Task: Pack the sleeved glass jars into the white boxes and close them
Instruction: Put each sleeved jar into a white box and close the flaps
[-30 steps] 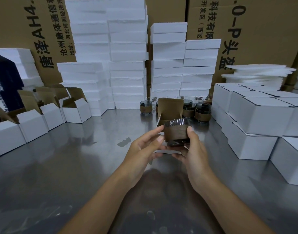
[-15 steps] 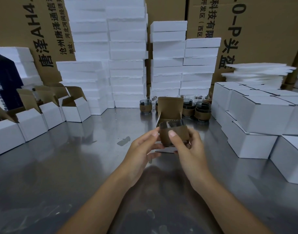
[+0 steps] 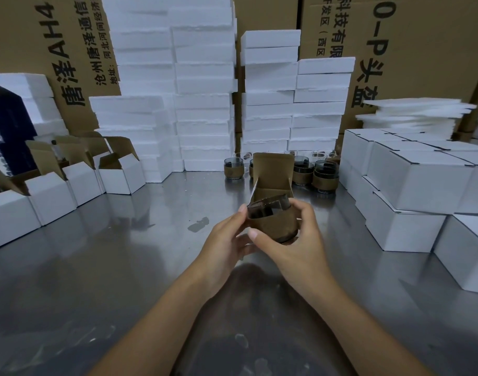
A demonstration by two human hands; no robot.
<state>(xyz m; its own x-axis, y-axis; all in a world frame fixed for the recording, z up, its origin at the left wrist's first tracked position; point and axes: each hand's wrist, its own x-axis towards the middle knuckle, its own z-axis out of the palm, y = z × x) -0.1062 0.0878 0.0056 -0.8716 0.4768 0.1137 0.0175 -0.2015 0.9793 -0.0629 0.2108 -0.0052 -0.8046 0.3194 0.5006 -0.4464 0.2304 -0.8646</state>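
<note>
Since the earlier frame, the jar (image 3: 271,213) is sitting lower, just before the open box (image 3: 273,172). Right hand (image 3: 294,248) is gripping its sleeve (image 3: 276,229); left hand (image 3: 221,240) is cradling its side. Further tilting is risking glass slipping from the sleeve.

A steel table (image 3: 124,267) with a dull, reflective top carries everything. Along its left edge runs a row of open white boxes (image 3: 118,175), brown flaps raised, each just beside the next. Stacks of white foam slabs (image 3: 202,104) stand along the far edge, the tallest toward the far left corner. In front of them, near the middle of the far edge, sleeved glass jars (image 3: 324,177) stand upright in a loose cluster. Closed white boxes (image 3: 406,229) are piled along the right edge. One open box (image 3: 271,169) sits toward the middle, its base hidden. A small dark smear (image 3: 198,223) marks the bare steel left of centre
</note>
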